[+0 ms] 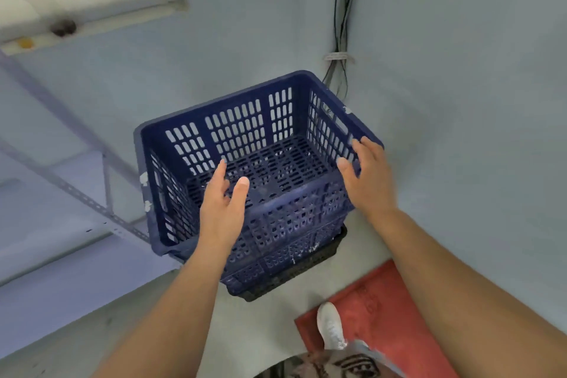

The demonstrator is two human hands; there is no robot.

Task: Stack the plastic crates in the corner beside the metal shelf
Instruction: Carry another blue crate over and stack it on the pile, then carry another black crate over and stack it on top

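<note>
A dark blue slotted plastic crate (245,132) tops a stack of nested crates in the wall corner. A black crate (310,270) shows at the bottom of the stack. My left hand (222,209) hovers over the near rim of the top crate, fingers spread, holding nothing. Over the right rim, my right hand (366,178) is also spread, its fingertips at or just touching the edge. The crate is empty inside.
A grey metal shelf (92,202) with perforated uprights stands just left of the stack. Black cables (342,24) run down the corner behind the crates. A red mat (383,316) lies on the floor at right, with my white shoe (329,327) beside it.
</note>
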